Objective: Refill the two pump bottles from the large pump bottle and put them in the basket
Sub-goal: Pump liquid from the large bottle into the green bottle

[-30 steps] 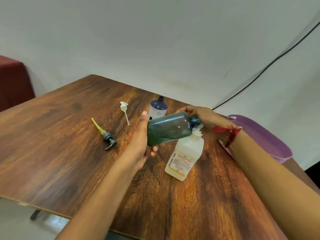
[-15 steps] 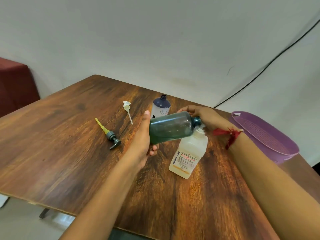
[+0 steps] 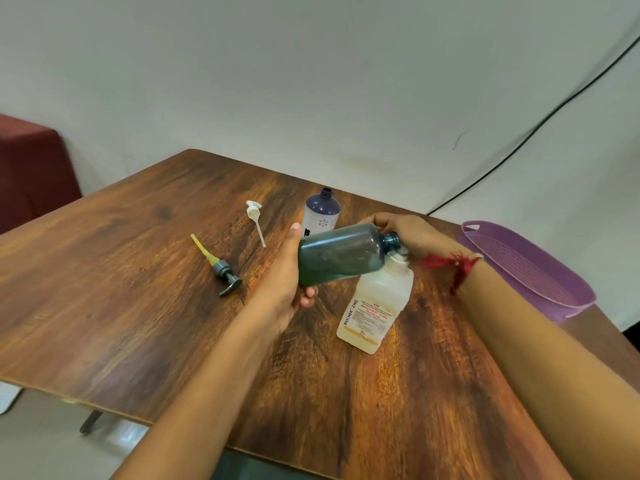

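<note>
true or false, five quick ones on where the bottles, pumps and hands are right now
1. The green bottle is held tilted, nearly on its side. True.
2. The purple bottle has its pump on. False: its neck is open; a white pump and a grey pump lie on the table.
3. The purple bottle is in the basket. False: it stands on the table, behind the green bottle.
4. The left hand grips the green bottle's base. True.
5. The right hand rests flat on the table. False: it is up at the white bottle's top.
</note>
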Demonstrator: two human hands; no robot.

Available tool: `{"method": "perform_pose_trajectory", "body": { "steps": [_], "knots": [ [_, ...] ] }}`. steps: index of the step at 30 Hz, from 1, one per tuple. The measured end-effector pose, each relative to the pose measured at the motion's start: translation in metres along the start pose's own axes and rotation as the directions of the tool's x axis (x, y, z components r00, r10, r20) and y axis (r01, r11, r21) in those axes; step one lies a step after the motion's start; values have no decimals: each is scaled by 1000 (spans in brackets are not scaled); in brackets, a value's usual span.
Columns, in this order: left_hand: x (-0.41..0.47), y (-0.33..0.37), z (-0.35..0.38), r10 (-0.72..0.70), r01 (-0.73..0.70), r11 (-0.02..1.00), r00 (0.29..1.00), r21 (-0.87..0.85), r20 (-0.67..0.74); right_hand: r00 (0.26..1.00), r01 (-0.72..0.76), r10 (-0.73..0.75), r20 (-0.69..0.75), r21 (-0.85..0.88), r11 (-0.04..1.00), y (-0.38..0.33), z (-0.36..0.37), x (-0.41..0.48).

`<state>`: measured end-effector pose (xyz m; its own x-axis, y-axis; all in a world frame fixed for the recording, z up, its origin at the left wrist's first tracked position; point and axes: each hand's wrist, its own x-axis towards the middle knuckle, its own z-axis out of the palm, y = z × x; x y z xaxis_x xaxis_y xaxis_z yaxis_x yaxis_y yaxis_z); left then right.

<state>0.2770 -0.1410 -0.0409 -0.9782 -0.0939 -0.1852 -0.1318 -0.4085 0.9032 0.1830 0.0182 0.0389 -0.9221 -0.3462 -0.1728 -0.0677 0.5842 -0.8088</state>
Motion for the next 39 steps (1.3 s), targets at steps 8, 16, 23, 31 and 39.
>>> {"method": "perform_pose_trajectory", "body": {
  "steps": [8, 16, 23, 31, 39],
  "knots": [
    [0, 5, -4, 10, -10, 1000, 999, 0, 32, 999, -27, 28, -34, 33, 999, -2, -2, 4],
    [0, 7, -9, 10, -8, 1000, 995, -13, 100, 1000, -16, 17, 2, -166, 986, -6, -8, 6],
    [2, -1, -6, 23, -23, 1000, 997, 2, 74, 999, -32, 31, -15, -72, 997, 2, -3, 4],
    [6, 3, -7, 66, -67, 998, 996, 8, 61, 999, -34, 34, 3, -37, 999, 1, -6, 8],
    [6, 0, -7, 61, -61, 998, 995, 2, 83, 1000, 18, -17, 4, -138, 990, -3, -8, 7]
  ]
}}
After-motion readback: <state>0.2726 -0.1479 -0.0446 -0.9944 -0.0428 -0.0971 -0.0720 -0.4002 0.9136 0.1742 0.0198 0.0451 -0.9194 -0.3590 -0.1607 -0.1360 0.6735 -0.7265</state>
